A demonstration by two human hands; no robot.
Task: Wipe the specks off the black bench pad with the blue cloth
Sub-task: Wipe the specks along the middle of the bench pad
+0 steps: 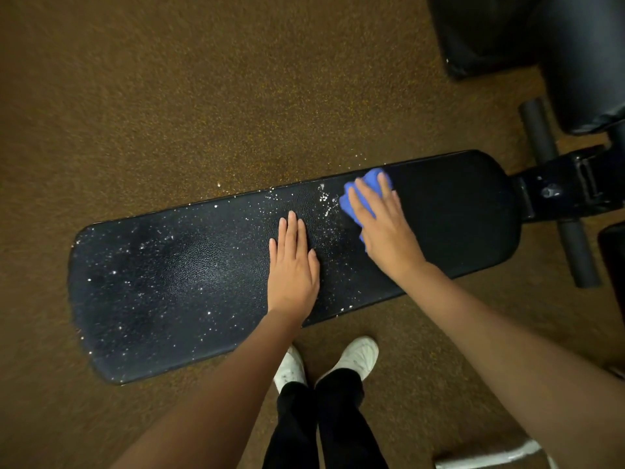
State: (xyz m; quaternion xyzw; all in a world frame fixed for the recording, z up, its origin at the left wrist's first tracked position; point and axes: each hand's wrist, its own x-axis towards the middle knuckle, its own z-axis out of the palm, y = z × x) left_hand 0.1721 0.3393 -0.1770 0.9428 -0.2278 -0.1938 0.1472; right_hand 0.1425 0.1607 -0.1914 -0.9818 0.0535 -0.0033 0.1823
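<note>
The long black bench pad [169, 282] lies across the view, tilted up to the right. White specks [324, 201] cover its left and middle parts; the right end looks clean. My right hand [382, 221] presses flat on the crumpled blue cloth [351, 198] near the pad's far edge, right of centre. Most of the cloth is hidden under the palm. My left hand [294, 265] rests flat on the pad's middle, fingers together, holding nothing.
Brown speckled floor [169, 96] surrounds the bench. The bench's black frame and foam rollers [561, 204] stand at the right, with another black pad [558, 45] at the top right. My white shoes [358, 357] stand close to the pad's near edge. A white bar [490, 456] lies bottom right.
</note>
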